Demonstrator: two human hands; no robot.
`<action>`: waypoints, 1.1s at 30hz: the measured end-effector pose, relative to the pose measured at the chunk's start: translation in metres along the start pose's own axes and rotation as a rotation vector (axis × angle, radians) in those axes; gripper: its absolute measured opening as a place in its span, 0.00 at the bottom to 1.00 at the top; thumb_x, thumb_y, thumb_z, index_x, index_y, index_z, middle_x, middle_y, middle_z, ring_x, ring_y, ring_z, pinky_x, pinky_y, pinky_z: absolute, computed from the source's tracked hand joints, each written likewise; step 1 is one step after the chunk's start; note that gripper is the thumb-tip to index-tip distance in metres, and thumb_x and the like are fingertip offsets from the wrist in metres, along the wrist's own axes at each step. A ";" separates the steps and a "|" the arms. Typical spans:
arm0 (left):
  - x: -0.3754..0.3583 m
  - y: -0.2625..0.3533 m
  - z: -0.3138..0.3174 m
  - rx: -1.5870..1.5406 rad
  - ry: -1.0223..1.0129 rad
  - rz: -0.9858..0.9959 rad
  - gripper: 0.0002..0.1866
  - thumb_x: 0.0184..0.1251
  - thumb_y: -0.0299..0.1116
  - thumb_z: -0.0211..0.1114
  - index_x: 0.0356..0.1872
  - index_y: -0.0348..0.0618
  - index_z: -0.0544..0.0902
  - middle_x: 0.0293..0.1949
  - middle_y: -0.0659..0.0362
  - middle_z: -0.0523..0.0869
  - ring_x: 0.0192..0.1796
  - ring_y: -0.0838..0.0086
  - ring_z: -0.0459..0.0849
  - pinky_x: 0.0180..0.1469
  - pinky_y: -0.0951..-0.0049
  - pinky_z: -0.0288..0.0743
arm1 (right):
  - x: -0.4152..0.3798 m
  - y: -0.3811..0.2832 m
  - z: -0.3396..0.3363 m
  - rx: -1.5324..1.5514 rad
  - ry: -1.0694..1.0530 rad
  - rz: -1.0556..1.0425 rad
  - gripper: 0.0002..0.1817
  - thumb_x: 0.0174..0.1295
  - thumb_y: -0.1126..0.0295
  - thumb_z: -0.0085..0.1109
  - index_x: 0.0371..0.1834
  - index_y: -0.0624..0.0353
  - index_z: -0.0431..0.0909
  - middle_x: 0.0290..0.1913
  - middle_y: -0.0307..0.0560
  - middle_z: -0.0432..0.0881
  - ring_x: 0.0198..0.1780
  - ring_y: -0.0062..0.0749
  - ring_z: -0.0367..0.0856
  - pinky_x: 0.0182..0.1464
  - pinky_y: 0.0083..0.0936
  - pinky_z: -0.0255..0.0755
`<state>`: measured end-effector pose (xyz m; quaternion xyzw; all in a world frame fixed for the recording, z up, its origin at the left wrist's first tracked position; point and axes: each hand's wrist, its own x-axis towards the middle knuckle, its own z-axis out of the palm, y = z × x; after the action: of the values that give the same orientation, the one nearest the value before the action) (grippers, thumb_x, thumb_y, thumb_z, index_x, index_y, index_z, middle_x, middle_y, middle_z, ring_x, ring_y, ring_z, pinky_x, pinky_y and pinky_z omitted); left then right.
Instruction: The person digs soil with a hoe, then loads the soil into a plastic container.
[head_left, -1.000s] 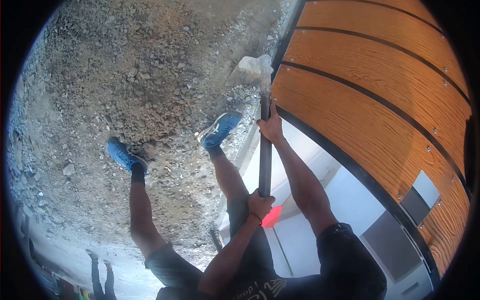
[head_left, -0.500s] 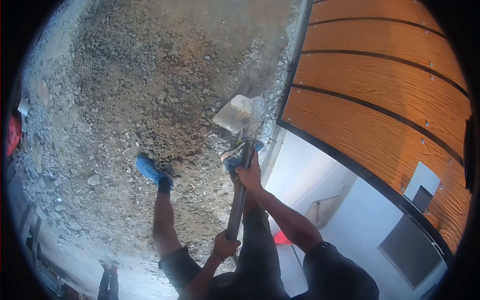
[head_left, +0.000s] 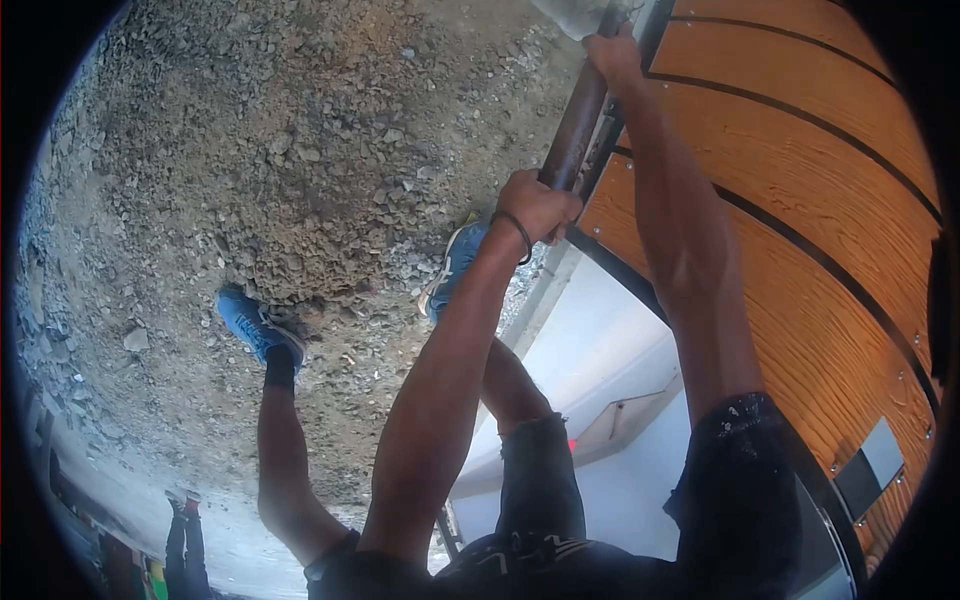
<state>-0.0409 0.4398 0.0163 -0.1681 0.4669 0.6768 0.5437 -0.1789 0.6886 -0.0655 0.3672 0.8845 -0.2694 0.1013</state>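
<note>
My left hand (head_left: pixel 540 206), with a dark band at its wrist, is wrapped round the lower end of a hoe's thick, dark handle (head_left: pixel 574 140). Farther up, close to the head, my right hand (head_left: pixel 613 58) grips the same handle. The hoe is raised and tilted up to the right. Its pale, broad blade (head_left: pixel 572 14) is partly cut off by the top edge of the view. Below and to the left of the tool lies loose, stony soil (head_left: pixel 300 180).
My blue shoes (head_left: pixel 258 325) stand apart on the gravel. An orange wood-look panel wall (head_left: pixel 780 130) with dark seams runs close along the right, above a white wall (head_left: pixel 610 350). Another person's legs (head_left: pixel 185 550) show at the lower left.
Both hands have swung the hoe up and to the right, lifting its blade from near my right foot to the top edge. My left hand rose most visibly from my lap.
</note>
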 end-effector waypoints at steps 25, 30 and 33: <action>-0.450 -0.166 -0.089 0.503 0.176 -0.590 0.21 0.40 0.35 0.72 0.38 0.37 0.81 0.28 0.51 0.85 0.33 0.64 0.86 0.38 0.66 0.80 | -0.550 -0.026 0.062 0.448 -0.264 0.431 0.49 0.50 0.77 0.61 0.73 0.61 0.41 0.41 0.59 0.80 0.28 0.40 0.83 0.34 0.32 0.78; -0.347 -0.175 -0.040 0.463 0.180 -0.236 0.21 0.42 0.35 0.71 0.40 0.37 0.80 0.32 0.51 0.85 0.37 0.64 0.86 0.42 0.66 0.78 | -0.429 -0.044 -0.007 0.627 -0.143 0.350 0.44 0.49 0.79 0.61 0.71 0.64 0.49 0.35 0.51 0.79 0.25 0.29 0.80 0.26 0.25 0.74; -0.221 -0.127 -0.011 0.605 0.234 0.226 0.21 0.43 0.31 0.70 0.42 0.36 0.79 0.26 0.55 0.84 0.29 0.73 0.84 0.33 0.69 0.78 | -0.304 -0.048 -0.045 0.613 0.064 0.162 0.43 0.49 0.79 0.59 0.71 0.65 0.50 0.32 0.51 0.78 0.22 0.30 0.78 0.24 0.25 0.73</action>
<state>0.1474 0.2993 0.1159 -0.0230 0.7212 0.5399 0.4333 0.0046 0.5042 0.1057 0.4579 0.7329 -0.5028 -0.0207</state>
